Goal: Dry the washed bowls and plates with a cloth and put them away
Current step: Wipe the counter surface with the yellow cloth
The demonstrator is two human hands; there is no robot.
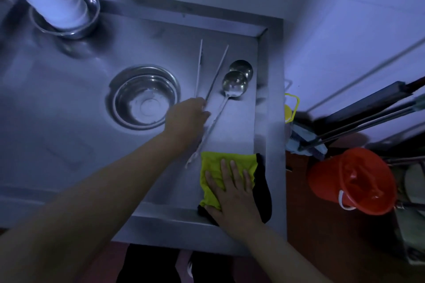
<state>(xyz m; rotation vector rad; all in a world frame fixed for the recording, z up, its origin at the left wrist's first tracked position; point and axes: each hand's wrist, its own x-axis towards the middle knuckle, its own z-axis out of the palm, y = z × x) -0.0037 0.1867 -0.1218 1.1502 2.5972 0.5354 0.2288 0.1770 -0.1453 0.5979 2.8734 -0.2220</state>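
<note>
Stainless steel surface (69, 103): fetch step, left hand (186, 117) at long thin metal chopsticks (215, 73); drying not begun.
Left arm stretched forward, fingers curled at chopstick ends, grasp uncertain. Right hand (232, 190) flat, fingers straight, pressing yellow-and-black cloth (220, 165) at near right. Round steel bowl (143, 96) sits centre, two steel ladles (236, 82) beside. Next, judged: lift, wipe.

Both forearms are bare to the frame's edge, no sleeves showing; the left hand (186, 117) and right hand (232, 193) carry no gloves, rings or watch, with short, plain nails on the right fingers (233, 167)
</note>
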